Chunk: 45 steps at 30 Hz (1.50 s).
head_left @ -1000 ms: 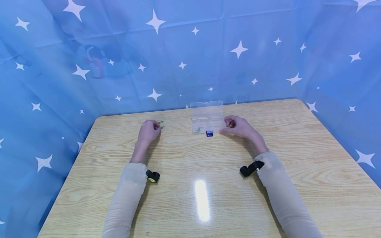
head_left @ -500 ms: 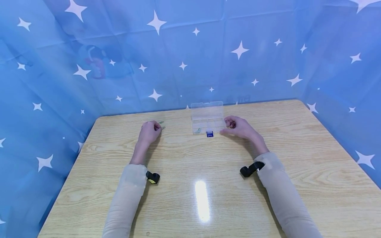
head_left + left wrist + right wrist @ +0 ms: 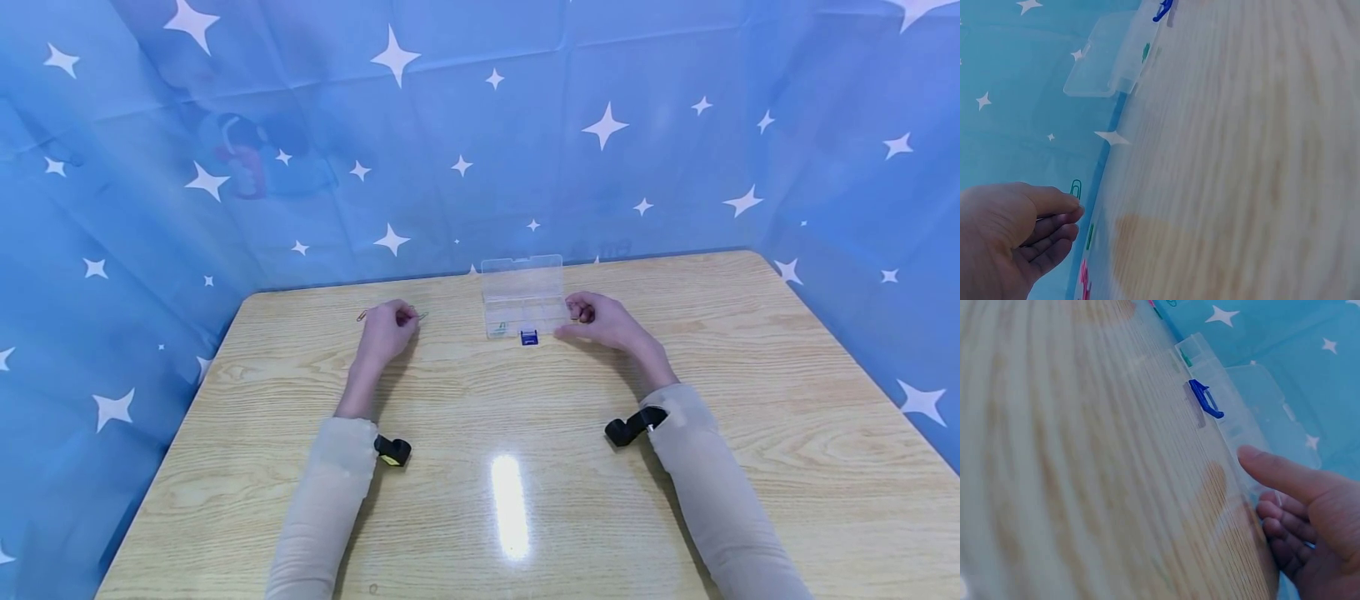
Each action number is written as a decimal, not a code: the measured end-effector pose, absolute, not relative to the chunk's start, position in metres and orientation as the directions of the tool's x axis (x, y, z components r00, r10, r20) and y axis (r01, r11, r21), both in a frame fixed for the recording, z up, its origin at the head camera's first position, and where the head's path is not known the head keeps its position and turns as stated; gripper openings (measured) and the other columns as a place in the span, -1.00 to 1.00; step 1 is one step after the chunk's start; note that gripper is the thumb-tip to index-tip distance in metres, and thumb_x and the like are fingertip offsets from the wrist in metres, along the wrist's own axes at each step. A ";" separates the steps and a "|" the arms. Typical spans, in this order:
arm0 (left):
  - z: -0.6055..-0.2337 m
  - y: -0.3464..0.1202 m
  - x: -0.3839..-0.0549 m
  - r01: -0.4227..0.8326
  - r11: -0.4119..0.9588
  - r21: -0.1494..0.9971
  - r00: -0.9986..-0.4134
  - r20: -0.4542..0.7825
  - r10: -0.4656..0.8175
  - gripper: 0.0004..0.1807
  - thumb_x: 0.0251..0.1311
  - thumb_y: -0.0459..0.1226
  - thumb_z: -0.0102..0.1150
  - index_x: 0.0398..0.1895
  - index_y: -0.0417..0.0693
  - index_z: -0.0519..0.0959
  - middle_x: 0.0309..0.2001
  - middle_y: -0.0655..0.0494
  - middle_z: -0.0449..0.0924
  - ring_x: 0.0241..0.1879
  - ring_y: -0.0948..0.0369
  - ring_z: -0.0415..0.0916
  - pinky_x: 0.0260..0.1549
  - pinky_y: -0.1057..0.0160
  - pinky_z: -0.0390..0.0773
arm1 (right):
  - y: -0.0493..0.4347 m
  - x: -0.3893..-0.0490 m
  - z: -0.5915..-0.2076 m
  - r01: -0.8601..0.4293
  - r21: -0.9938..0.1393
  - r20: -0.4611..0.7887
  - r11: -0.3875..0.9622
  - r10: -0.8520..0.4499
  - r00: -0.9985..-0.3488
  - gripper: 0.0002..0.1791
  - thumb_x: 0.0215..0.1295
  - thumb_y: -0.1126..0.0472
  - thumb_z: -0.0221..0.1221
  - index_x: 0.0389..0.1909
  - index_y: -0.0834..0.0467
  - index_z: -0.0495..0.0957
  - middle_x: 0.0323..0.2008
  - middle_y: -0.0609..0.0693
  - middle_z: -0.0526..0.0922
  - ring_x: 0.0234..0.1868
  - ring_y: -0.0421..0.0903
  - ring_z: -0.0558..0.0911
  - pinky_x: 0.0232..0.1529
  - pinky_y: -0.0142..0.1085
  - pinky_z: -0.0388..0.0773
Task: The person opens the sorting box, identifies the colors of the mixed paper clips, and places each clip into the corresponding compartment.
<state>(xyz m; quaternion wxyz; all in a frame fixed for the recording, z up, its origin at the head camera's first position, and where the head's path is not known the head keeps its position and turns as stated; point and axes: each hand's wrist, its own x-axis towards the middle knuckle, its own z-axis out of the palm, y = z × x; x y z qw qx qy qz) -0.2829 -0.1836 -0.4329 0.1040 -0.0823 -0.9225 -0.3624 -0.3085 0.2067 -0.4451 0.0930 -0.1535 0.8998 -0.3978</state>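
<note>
Left hand (image 3: 386, 330) shifted slightly rightward, pinched green paper clip (image 3: 1076, 189) carried along, red clip (image 3: 362, 316) more exposed

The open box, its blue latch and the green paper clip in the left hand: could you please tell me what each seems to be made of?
Box: probably clear, smooth plastic; the starry backdrop shows through it. Blue latch: likely opaque plastic, evenly coloured. Green paper clip: perhaps coated metal wire, judging by its thin bent loops.
</note>
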 end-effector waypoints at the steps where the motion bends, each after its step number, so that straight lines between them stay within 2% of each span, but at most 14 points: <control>1: -0.433 -0.182 -0.283 0.229 0.718 0.657 -0.965 0.252 0.077 -0.88 0.31 -0.44 0.15 -0.25 -0.32 0.67 -0.32 -0.15 0.68 -0.30 0.01 0.61 -0.22 0.08 0.61 | 0.207 -0.308 -0.445 -0.201 -0.743 -0.047 0.638 -0.350 -0.936 -0.38 0.24 0.01 0.42 0.17 0.25 0.43 -0.20 0.09 0.48 -0.20 0.01 0.40 -0.08 -0.14 0.36; 9: -0.429 -0.169 -0.281 0.237 0.676 0.698 -0.967 0.235 0.097 -0.89 0.32 -0.43 0.17 -0.22 -0.31 0.67 -0.31 -0.12 0.68 -0.31 0.04 0.60 -0.27 0.15 0.61 | 0.206 -0.308 -0.445 -0.209 -0.738 -0.039 0.642 -0.350 -0.936 -0.41 0.25 0.01 0.41 0.12 0.27 0.44 -0.21 0.10 0.47 -0.21 0.02 0.40 -0.09 -0.12 0.35; 23: -0.420 -0.148 -0.279 0.282 0.614 0.737 -0.959 0.243 0.149 -0.90 0.29 -0.44 0.22 -0.21 -0.32 0.67 -0.31 -0.10 0.66 -0.32 0.09 0.57 -0.26 0.22 0.61 | 0.206 -0.306 -0.442 -0.209 -0.739 -0.039 0.641 -0.350 -0.936 -0.37 0.26 0.01 0.40 0.17 0.30 0.43 -0.18 0.12 0.49 -0.18 0.01 0.41 -0.04 -0.13 0.37; 45: -0.420 -0.117 -0.278 0.318 0.558 0.766 -0.948 0.248 0.200 -0.91 0.29 -0.45 0.23 -0.20 -0.31 0.68 -0.30 -0.10 0.67 -0.29 0.08 0.59 -0.23 0.23 0.62 | 0.206 -0.309 -0.445 -0.213 -0.742 -0.036 0.636 -0.355 -0.934 -0.44 0.24 0.04 0.42 0.08 0.26 0.44 -0.25 0.10 0.45 -0.24 0.02 0.39 -0.11 -0.13 0.34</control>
